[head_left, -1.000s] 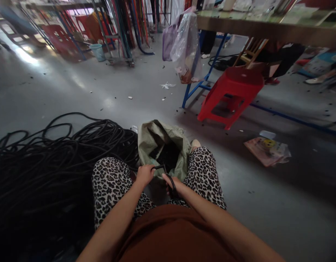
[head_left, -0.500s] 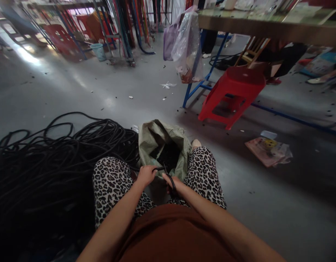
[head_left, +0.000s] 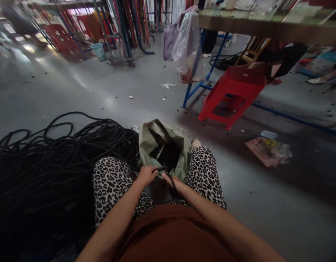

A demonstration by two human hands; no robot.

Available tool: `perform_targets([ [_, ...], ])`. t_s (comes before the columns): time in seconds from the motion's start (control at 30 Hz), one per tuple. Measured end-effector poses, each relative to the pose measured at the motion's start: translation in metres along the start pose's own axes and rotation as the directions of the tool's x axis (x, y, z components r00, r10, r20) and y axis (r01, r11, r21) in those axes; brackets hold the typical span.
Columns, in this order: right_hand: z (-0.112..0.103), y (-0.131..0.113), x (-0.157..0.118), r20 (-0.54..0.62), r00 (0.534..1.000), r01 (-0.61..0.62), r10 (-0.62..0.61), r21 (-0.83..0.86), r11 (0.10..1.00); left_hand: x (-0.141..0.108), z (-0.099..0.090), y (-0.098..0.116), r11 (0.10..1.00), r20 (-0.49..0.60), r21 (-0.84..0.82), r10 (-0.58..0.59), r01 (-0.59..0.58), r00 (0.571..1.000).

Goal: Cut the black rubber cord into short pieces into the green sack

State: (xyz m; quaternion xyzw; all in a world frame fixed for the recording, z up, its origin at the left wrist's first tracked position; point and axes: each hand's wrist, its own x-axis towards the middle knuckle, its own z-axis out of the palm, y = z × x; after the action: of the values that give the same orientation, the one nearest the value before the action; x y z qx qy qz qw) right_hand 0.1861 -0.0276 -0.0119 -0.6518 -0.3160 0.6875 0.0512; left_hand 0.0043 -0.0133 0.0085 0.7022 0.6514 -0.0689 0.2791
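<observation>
The left hand [head_left: 146, 175] pinched a black cord [head_left: 159, 169] between thumb and fingers, with a short end sticking out toward the right. The right hand [head_left: 179, 185] was closed around the black handles of a pair of scissors [head_left: 172, 181], whose blades pointed up and away beside that cord end. The blades were thin and dim, so whether they touched the cord could not quite be told.

Both hands were over the near edge of a green sack [head_left: 148, 142], which stood open on the floor [head_left: 124, 80] between the knees. Dark pieces [head_left: 171, 154] lay inside it. To the left of the sack, a large tangled pile of black cord [head_left: 105, 134] spread over the floor, partly beside the left leg [head_left: 110, 178].

Beyond the sack, to the right, a red stool [head_left: 244, 78] stood by a table [head_left: 260, 24] with blue legs. A clear plastic bag [head_left: 185, 43] hung at the table's corner. Nearer, on the right, a printed packet [head_left: 266, 151] lay flat.
</observation>
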Motion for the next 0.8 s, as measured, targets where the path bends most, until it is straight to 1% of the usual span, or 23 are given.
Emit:
perform_targets([
  [0.13, 0.002, -0.001, 0.0, -0.031, 0.999, -0.024, 0.021, -0.097, 0.995, 0.001, 0.001, -0.001, 1.0, 0.002, -0.019, 0.006, -0.006, 1.0],
  [0.27, 0.003, -0.001, -0.002, -0.026, 1.0, 0.007, -0.01, -0.129, 0.992, 0.002, 0.005, -0.003, 0.999, -0.026, -0.047, -0.003, 0.002, 1.0],
  [0.57, 0.0, 0.0, 0.006, -0.075, 0.997, -0.001, -0.006, -0.093, 0.996, 0.003, 0.007, -0.006, 0.997, -0.094, -0.076, -0.032, 0.025, 0.995],
  [0.67, -0.001, 0.0, 0.008, -0.099, 0.995, 0.011, -0.023, -0.116, 0.993, 0.004, 0.006, -0.006, 0.998, -0.083, -0.058, -0.029, 0.025, 0.996],
  [0.8, 0.0, -0.001, 0.008, -0.139, 0.99, 0.004, -0.031, -0.189, 0.982, 0.004, 0.006, -0.006, 0.999, -0.055, -0.032, -0.028, 0.027, 0.998],
])
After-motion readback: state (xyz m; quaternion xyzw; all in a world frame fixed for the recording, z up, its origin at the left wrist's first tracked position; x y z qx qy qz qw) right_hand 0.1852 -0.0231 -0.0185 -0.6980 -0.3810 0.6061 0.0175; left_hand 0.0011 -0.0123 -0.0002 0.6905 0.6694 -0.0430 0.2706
